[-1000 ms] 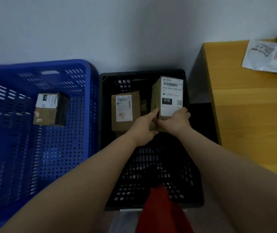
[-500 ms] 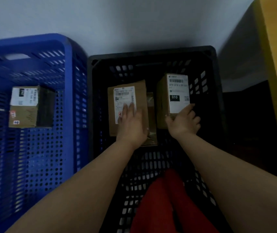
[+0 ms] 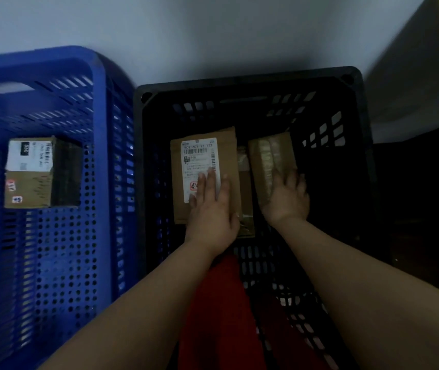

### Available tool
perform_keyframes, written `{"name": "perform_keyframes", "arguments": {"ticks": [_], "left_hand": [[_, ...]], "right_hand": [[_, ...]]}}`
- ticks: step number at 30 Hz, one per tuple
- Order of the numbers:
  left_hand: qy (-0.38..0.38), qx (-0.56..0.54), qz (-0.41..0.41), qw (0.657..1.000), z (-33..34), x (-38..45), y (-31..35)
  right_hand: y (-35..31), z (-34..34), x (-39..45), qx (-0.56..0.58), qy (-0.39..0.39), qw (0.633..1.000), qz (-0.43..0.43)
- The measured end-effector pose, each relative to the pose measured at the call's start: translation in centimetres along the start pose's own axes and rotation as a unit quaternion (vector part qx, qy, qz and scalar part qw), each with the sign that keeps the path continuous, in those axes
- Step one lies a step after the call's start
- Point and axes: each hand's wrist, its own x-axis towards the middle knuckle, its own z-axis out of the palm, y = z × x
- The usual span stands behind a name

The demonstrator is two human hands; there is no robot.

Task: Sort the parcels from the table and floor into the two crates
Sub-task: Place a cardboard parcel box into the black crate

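At the far left we see the blue crate [image 3: 101, 108], and inside it a small cardboard parcel [image 3: 30, 173] with a white label lies on the perforated floor; just beside it stands the black crate [image 3: 242, 76], rim to rim; in its left half a flat brown parcel [image 3: 203, 161] lies label up, and our left hand [image 3: 211, 212] rests flat on its near end, fingers straight, gripping nothing; further right a taped parcel [image 3: 271, 161] lies plain side up, our right hand [image 3: 286, 198] on its near end, fingers spread and draped over the far edge; whether they grip we cannot tell; red cloth [image 3: 218, 316] shows below, between our forearms.
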Motion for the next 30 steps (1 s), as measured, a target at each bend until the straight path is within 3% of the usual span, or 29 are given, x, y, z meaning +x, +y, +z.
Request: {"name": "perform_keyframes", "arguments": {"ticks": [5,11,20,30], "left_hand": [[0.005,-0.002,0.003,1.000,0.3,0.0,-0.4],[0.005,0.009,0.000,1.000,0.7,0.1,0.3],[-0.110,0.084,-0.020,0.990,-5.4,0.1,2.5],[-0.021,0.187,0.141,0.972,-14.7,-5.8,12.0]], "right_hand": [[0.5,1.6,1.2,-0.022,-0.168,0.985,-0.042],[0.6,0.7,3.0,0.001,-0.218,0.974,-0.057],[1.0,-4.3,-2.9,0.049,-0.096,0.990,-0.094],[1.1,-16.8,-14.4,0.029,0.026,0.992,-0.124]]}}
